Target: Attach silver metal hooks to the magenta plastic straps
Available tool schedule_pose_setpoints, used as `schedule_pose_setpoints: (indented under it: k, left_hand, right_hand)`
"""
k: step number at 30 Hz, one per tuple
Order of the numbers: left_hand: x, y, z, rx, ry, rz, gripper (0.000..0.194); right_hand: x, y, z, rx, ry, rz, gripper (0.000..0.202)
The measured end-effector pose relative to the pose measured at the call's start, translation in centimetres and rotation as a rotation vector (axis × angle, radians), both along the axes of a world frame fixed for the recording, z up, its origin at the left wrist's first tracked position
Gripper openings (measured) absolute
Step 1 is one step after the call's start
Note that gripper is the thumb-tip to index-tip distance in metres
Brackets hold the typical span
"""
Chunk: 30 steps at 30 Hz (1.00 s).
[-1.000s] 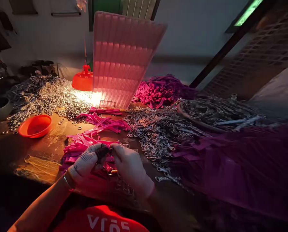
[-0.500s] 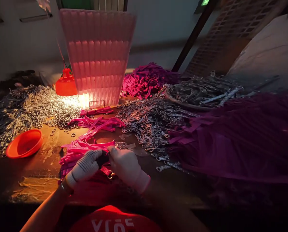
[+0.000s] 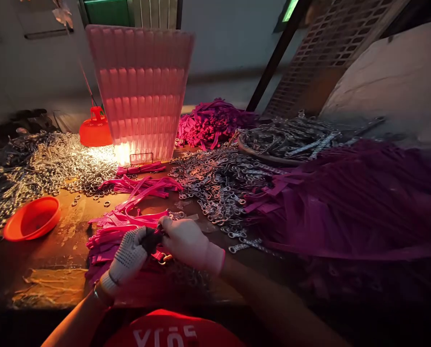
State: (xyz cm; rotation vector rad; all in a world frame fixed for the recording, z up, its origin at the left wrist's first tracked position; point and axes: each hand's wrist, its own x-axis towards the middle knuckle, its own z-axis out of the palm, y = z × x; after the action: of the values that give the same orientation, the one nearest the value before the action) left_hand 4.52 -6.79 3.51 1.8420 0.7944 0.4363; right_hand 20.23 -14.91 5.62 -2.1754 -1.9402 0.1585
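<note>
My left hand (image 3: 130, 255), in a white glove with dark dots and dark fingertips, is closed on a pink strap (image 3: 158, 255). A brass-coloured ring (image 3: 166, 259) shows at the strap's end, just below the fingers. My right hand (image 3: 186, 241), in a plain white glove, pinches close against the left fingertips; what lies between its fingers is hidden. Under and behind both hands spreads a pile of pink straps (image 3: 109, 236). More pink straps (image 3: 146, 185) lie farther back. Metal chain pieces with ring ends (image 3: 222, 193) are heaped to the right.
On the left stand a red bowl (image 3: 32, 219) and a heap of metal rings and chains (image 3: 52, 161) under a lit red lamp (image 3: 95, 132). A ribbed translucent panel (image 3: 143, 91) rises behind. Large purple strap piles (image 3: 345, 207) cover the table's right side.
The view has shifted slightly, moving the background a little left and down. My hands stay together at the strap, and the left wrist sits slightly lower.
</note>
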Motion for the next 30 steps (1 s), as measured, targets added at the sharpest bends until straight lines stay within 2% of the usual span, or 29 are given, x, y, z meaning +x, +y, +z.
schedule_pose_setpoints:
  k: [6,9,11,13,15,17,19,21,24,26,30]
  left_hand:
    - [0.4,-0.3,0.0,0.158,0.046,-0.085,0.022]
    - [0.2,1.1,1.0,0.194,0.080,-0.176,0.020]
    - [-0.6,2.8,2.0,0.232,0.121,-0.213,0.018]
    - [-1.8,4.5,2.9,0.252,0.143,-0.135,0.015]
    - [-3.0,6.0,3.2,0.204,0.126,0.032,0.019]
    - [-3.5,6.7,2.7,0.046,0.056,0.171,0.030]
    - [-2.9,6.8,2.0,-0.234,-0.076,0.247,0.029]
    - [-1.3,6.5,1.6,-0.588,-0.235,0.301,0.023]
    - [1.4,5.9,2.0,-1.024,-0.366,0.300,0.031]
    - [2.6,5.4,2.6,-1.152,-0.386,0.236,0.038]
    - [2.9,4.2,2.7,-1.108,-0.350,0.112,0.034]
  right_hand:
    - [-0.3,-0.6,-2.2,0.042,-0.186,0.149,0.023]
    - [-0.5,-0.9,-2.1,0.046,-0.195,0.160,0.026]
    - [-0.3,-1.4,-1.6,0.041,-0.169,0.119,0.033]
    - [0.6,-2.2,-1.2,0.036,-0.105,0.052,0.039]
    - [2.7,-2.9,-1.3,0.060,0.006,0.040,0.043]
    - [5.9,-2.9,-1.9,0.094,0.099,0.025,0.042]
    - [9.4,-1.8,-3.1,0.055,0.079,-0.127,0.035]
    - [12.3,0.2,-4.6,-0.055,-0.034,-0.315,0.029]
    - [14.0,3.9,-7.1,-0.128,-0.101,-0.390,0.022]
    - [13.7,5.7,-8.5,-0.154,-0.110,-0.417,0.025]
    - [12.4,6.6,-10.4,-0.181,-0.048,-0.452,0.032]
